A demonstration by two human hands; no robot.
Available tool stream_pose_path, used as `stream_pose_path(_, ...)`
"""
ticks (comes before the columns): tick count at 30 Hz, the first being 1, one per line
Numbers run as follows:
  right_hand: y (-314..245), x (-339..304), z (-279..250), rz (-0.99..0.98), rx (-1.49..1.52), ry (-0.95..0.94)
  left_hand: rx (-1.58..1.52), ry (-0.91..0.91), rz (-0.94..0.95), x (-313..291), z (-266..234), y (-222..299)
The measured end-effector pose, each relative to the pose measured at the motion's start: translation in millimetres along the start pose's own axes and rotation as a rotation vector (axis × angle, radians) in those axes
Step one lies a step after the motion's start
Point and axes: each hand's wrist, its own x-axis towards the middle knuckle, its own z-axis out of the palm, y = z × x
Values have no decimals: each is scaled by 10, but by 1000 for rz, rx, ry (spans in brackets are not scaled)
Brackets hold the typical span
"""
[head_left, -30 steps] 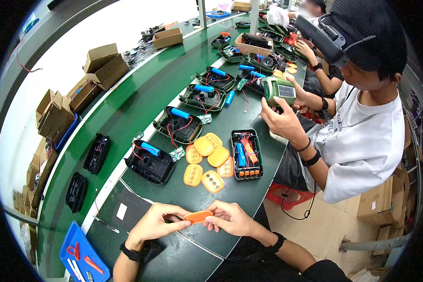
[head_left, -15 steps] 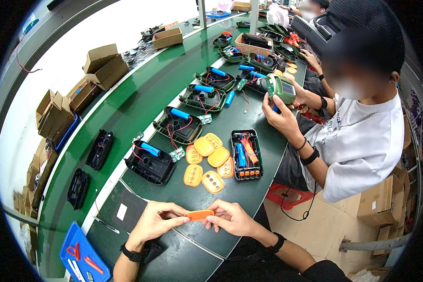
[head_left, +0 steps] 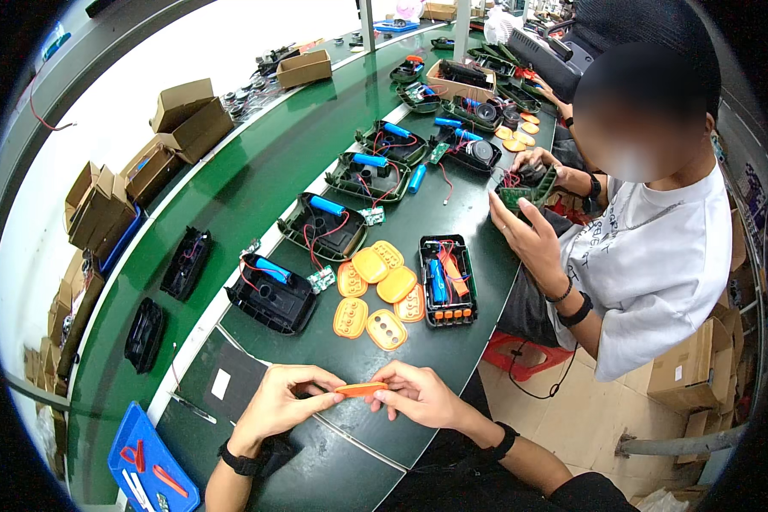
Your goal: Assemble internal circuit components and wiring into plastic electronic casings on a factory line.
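Observation:
My left hand [head_left: 283,398] and my right hand [head_left: 416,394] meet over the near edge of the green bench [head_left: 256,179]. Between their fingertips they pinch a flat orange strip [head_left: 360,389], one hand at each end. Just beyond lie several orange button pads [head_left: 375,286] in a loose cluster. To their right sits an open black housing [head_left: 445,280] with a blue cell and orange parts inside. Left of the pads rests another open black shell [head_left: 269,294] with a blue cell.
A row of open shells [head_left: 324,226] with blue cells runs up the bench. A co-worker in a white shirt [head_left: 657,256] sits at the right, hands [head_left: 529,230] on a green part. Cardboard boxes [head_left: 183,115] line the left. A blue tray [head_left: 149,469] sits bottom left.
My hands keep the orange strip in the same spot. The co-worker has lowered the green part from chest height toward the bench edge and leaned forward.

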Motion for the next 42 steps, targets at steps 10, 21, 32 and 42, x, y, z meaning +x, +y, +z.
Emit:
stream_pose_path(10, -12, -9, -7, -31, -29, 6, 37, 22, 74, 2, 50, 56)
stream_pose_path(21, -55, 5, 13, -45, -76, -13, 56, 27, 63, 10, 55, 24)
stream_pose_path(32, -45, 9, 24, -40, -95, -6, 67, 23, 99, 8, 53, 34)
stream_pose_path(42, -89, 6, 12, -23, -131, -37, 121, -27, 115, 5, 38, 55)
